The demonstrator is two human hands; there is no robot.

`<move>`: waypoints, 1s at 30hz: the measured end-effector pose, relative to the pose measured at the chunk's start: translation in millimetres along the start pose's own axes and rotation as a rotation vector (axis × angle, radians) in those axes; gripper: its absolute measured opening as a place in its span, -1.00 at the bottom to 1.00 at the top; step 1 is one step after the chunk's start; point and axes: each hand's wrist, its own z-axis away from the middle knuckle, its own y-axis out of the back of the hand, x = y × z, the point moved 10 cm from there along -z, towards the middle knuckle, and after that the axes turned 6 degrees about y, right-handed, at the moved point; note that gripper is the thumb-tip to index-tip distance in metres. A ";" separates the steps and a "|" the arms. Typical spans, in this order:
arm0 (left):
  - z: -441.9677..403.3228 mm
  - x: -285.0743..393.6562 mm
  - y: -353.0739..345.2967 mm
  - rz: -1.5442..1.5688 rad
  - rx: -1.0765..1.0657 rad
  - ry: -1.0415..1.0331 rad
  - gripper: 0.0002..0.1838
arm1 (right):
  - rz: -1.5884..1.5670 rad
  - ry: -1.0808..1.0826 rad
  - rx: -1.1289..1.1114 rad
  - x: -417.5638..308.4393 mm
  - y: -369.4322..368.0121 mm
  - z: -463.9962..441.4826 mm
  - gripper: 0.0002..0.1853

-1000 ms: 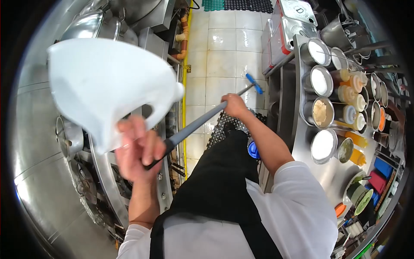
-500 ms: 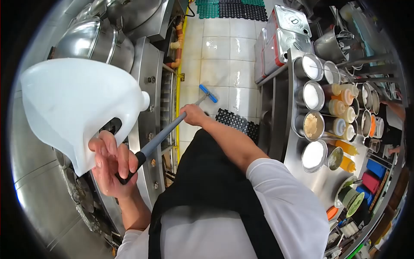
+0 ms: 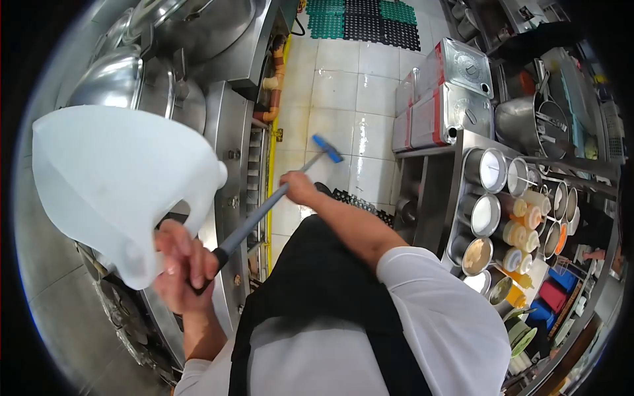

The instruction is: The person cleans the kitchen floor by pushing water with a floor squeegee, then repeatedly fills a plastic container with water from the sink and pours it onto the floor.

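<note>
My left hand (image 3: 181, 267) is closed around the black grip end of a long-handled floor brush (image 3: 247, 223). Its fingers also meet the handle side of a big translucent white plastic jug (image 3: 119, 178); how they hook it is partly hidden. The jug lies on its side in the air, its neck pointing right. Farther down the grey pole, my right hand (image 3: 300, 188) is wrapped around it. The blue head (image 3: 327, 149) rests on the wet-looking white tiles; whether it has bristles or a rubber blade is hard to make out.
Steel burners and a counter with knobs (image 3: 232, 201) run along the left, beside a yellow pipe (image 3: 269, 178). Red-sided tins (image 3: 462, 115) stand at the right. Steel pots (image 3: 485, 214) and sauce bottles (image 3: 518, 234) fill the right counter. Rubber mats (image 3: 362, 23) lie ahead. Another person's hand (image 3: 594, 255) shows far right.
My view has shifted, so the floor and right counter sit lower in the picture. My left hand and the jug have dropped slightly in view. Both hands keep their hold on the pole.
</note>
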 end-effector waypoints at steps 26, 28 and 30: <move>-122.3 16.0 -53.3 -0.106 0.261 -0.090 -0.81 | -0.071 0.175 -0.267 11.5 66.3 -121.1 -0.92; -135.5 15.1 -65.1 -0.119 0.233 -0.116 -0.80 | -0.012 0.162 -0.358 13.2 84.1 -128.9 -0.91; -149.8 13.5 -73.9 -0.147 0.200 -0.143 -0.80 | -0.018 0.056 -0.244 38.0 124.8 -144.2 -0.82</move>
